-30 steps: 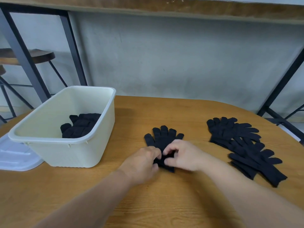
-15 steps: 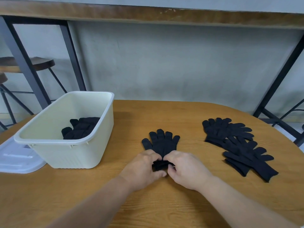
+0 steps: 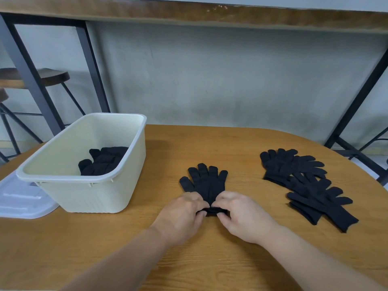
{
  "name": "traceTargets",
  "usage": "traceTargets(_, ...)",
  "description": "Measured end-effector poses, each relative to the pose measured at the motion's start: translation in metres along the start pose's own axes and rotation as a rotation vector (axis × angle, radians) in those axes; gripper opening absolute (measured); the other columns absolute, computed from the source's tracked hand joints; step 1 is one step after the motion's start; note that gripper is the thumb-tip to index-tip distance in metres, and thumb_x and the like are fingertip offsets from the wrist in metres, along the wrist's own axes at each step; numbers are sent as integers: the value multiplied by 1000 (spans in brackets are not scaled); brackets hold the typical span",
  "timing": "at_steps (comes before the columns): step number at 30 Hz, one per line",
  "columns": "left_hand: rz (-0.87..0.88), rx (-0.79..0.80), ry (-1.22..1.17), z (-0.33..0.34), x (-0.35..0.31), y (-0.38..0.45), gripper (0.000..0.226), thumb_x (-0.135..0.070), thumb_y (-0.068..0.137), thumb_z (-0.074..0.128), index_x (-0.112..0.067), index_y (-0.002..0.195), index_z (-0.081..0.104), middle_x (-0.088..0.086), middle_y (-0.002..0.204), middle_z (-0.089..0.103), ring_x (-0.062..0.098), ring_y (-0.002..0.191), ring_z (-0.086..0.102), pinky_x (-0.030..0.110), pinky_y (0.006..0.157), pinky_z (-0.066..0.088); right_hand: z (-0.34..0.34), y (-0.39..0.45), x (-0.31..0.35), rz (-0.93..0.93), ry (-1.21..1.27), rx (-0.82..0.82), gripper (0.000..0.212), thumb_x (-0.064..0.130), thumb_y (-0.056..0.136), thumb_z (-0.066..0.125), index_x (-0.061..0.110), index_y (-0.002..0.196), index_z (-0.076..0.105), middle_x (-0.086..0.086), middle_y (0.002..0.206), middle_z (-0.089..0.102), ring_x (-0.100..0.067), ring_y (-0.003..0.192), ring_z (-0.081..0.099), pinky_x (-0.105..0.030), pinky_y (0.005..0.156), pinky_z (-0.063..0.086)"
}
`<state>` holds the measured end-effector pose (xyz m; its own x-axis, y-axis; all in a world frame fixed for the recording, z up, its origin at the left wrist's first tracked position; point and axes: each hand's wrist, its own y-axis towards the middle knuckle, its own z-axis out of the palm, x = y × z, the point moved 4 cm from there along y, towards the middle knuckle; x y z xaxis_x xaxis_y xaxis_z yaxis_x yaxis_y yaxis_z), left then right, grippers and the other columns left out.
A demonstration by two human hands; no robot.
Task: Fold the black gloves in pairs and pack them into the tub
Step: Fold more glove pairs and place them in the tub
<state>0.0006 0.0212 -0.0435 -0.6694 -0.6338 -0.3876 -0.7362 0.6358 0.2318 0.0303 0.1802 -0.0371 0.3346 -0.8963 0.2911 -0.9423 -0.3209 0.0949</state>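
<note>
I see my left hand (image 3: 182, 215) and right hand (image 3: 241, 216) both pinching the cuff of the black glove pair (image 3: 204, 183) lying mid-table (image 3: 210, 259), between the cream tub (image 3: 88, 194) holding a folded pair (image 3: 102, 161) and the loose gloves (image 3: 304, 183).

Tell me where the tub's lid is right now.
In the head view the clear lid lies flat on the wooden table at the far left edge, partly tucked under the cream tub that holds folded gloves.
</note>
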Motion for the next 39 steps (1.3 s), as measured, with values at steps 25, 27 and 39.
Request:
traceTargets(25,-517,111,-186,-6,23,32,16,-32,99,45,-25,103,60,-4,84,61,11,69,55,25,56,41,7,40,-10,495,512,27,14,33,100,51,30,88,57,5,65,55,-14,64,53,-30,61,45)
traceTargets(27,-514,94,-128,-5,22,33,16,-32,99,45,-25,102,60,-1,85,64,15,71,58,27,58,44,8,42,-11,510,516,17,14,33,99,51,30,88,59,4,65,56,-14,61,52,-31,60,45)
traceTargets(39,-217,0,119,-2,20,31,20,-27,100,45,-18,102,63,-4,107,55,13,88,52,29,77,48,7,44,0,331,99,-110,9,32,98,53,30,89,54,12,86,49,-10,71,51,-28,60,48)
